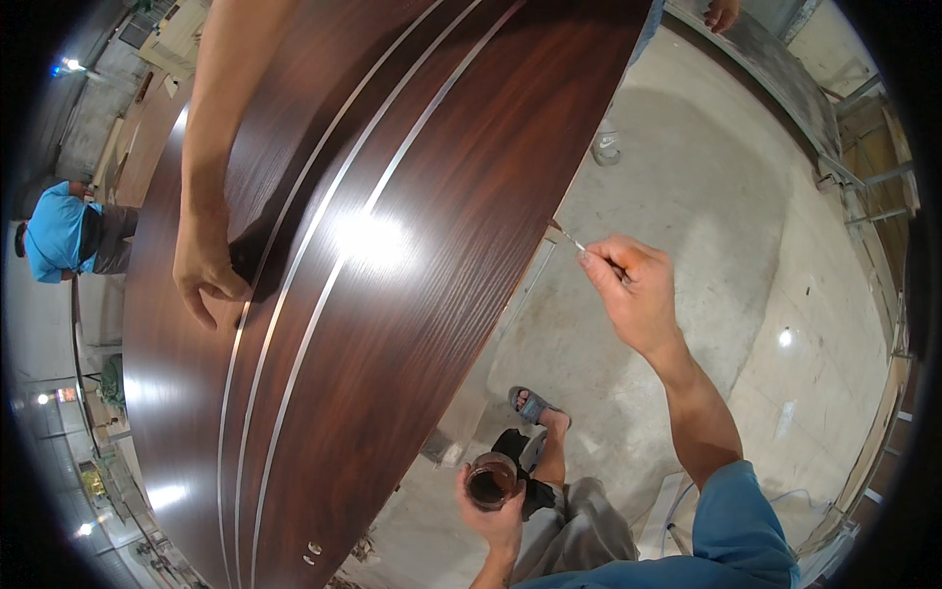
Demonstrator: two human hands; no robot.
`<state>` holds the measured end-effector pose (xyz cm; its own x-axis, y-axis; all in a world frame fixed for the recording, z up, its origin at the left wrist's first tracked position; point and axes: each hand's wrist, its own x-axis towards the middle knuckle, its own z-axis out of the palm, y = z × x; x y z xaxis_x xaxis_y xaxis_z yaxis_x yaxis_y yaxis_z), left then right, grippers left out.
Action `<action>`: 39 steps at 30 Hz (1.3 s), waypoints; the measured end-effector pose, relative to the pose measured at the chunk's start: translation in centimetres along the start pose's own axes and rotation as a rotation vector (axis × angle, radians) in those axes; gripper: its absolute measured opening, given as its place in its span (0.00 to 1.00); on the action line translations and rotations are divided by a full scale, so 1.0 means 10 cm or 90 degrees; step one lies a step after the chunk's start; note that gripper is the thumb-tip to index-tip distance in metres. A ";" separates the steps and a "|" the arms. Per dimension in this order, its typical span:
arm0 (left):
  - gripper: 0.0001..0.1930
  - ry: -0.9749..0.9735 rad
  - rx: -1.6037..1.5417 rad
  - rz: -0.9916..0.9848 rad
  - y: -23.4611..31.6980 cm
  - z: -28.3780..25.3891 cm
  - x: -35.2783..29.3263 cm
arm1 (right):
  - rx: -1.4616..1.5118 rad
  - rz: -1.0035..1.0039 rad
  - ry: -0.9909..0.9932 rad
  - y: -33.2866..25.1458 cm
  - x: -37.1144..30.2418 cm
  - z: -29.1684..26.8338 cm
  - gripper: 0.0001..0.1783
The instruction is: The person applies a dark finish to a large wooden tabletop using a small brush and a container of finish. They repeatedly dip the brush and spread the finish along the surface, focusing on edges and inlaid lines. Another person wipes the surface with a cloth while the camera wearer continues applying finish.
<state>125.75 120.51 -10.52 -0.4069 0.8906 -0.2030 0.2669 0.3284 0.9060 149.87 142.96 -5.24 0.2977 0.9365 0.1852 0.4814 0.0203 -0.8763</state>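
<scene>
My left hand is wrapped round a small open jar with dark brown liquid inside, held low near my legs. In my right hand a thin brush is pinched between thumb and fingers. Its dark tip meets the right edge of a large dark red-brown wood-grain panel. Three pale metallic strips run lengthwise along the panel. From the top left another person's hand reaches down to the panel beside the leftmost strip, fingers bent. What those fingers hold, if anything, I cannot make out.
Two small oval holes lie near the panel's lower end. A person in a blue shirt stands beyond its left side. A grey slab stands at the upper right, near another hand. My sandalled foot rests on the concrete floor.
</scene>
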 end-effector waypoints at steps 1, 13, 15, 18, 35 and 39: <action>0.48 -0.003 -0.018 0.001 0.02 0.03 0.00 | -0.013 -0.064 -0.046 0.00 0.00 -0.01 0.08; 0.50 -0.063 0.016 0.071 0.22 0.27 0.03 | 0.020 -0.100 -0.044 0.12 0.20 -0.12 0.06; 0.51 -0.077 -0.010 0.053 0.23 0.32 0.06 | 0.042 -0.277 -0.092 0.13 0.22 -0.13 0.06; 0.51 -0.101 0.003 0.091 0.29 0.38 0.10 | -0.013 -0.183 -0.058 0.17 0.32 -0.16 0.06; 0.52 -0.092 -0.023 0.058 0.66 1.20 0.30 | -0.011 -0.232 -0.074 0.51 1.00 -0.49 0.06; 0.52 -0.083 -0.044 0.059 0.75 1.42 0.32 | -0.010 -0.175 -0.034 0.63 1.11 -0.52 0.05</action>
<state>138.81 130.29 -9.66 -0.2653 0.9508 -0.1597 0.2349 0.2244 0.9457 160.51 151.70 -6.41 0.1109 0.9136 0.3912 0.5504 0.2714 -0.7896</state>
